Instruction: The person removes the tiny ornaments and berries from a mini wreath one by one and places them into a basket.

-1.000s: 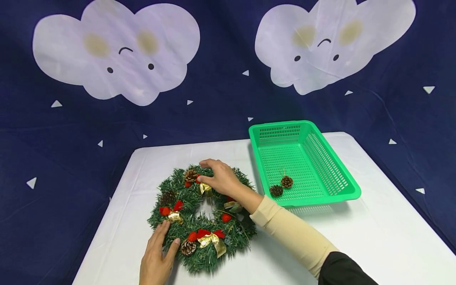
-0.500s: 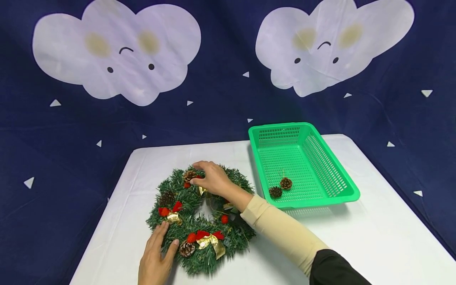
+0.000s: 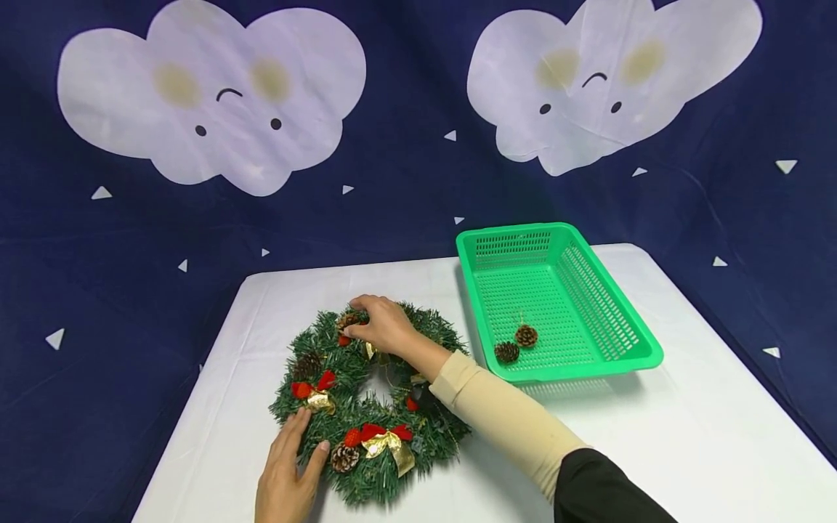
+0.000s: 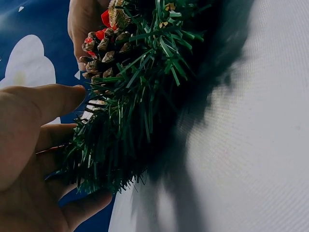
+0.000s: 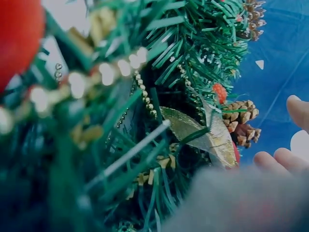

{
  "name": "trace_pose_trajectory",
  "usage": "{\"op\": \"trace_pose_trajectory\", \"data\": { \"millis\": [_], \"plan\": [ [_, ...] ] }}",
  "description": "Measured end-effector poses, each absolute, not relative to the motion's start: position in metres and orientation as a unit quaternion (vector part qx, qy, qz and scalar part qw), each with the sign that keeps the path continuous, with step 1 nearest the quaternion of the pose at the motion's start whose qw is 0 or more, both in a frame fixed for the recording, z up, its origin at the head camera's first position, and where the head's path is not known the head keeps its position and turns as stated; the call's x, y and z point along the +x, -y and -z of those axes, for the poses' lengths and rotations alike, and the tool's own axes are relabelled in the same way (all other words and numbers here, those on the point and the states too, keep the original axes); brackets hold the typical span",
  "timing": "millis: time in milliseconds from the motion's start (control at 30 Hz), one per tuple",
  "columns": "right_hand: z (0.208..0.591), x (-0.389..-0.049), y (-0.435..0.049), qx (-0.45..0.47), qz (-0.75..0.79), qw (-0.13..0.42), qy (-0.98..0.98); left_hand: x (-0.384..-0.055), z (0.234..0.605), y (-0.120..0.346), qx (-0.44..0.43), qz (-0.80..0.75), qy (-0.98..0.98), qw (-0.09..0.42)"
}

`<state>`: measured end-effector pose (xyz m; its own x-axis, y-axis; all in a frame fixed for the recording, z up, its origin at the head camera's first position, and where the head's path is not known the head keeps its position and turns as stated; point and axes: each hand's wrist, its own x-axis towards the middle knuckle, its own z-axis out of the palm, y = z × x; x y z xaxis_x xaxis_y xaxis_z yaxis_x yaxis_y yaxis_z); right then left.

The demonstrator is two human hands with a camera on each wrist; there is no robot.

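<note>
I see a gap between the wreath [image 3: 373,483] on the table [image 3: 654,450] and the green basket [image 3: 582,373]. Thumbs apart from fingers, the left hand [image 3: 288,468] touches the wreath's near edge; the right hand [image 3: 386,327] is over its far side.

head view looks forward and down; 2 wrist views sit close; all share the wreath [image 3: 346,419].

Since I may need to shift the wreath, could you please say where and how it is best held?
I'd take the wreath by the greenery of its outer rim, left and right, coming in low from both sides. It lies flat on the table, and the bows and pine cones sit on its upper face, where gripping might loosen them.
</note>
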<state>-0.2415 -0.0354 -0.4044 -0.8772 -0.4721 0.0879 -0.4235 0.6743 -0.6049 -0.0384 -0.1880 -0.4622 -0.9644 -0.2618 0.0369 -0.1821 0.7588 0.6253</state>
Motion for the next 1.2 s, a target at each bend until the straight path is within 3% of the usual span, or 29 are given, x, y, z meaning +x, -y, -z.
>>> {"op": "trace_pose_trajectory", "data": {
  "millis": [667,967,1200],
  "plan": [
    [0.412,-0.248,0.048,-0.232,0.298,0.047,-0.925,-0.036,0.463,0.186,0.122,0.322,0.935,0.081],
    [0.417,-0.25,0.053,-0.256,0.267,0.024,-0.929,-0.035,0.464,0.187,0.113,0.318,0.935,0.106],
    [0.419,-0.252,0.054,-0.255,0.257,0.017,-0.932,-0.036,0.462,0.187,0.123,0.329,0.933,0.075]
  ]
}}
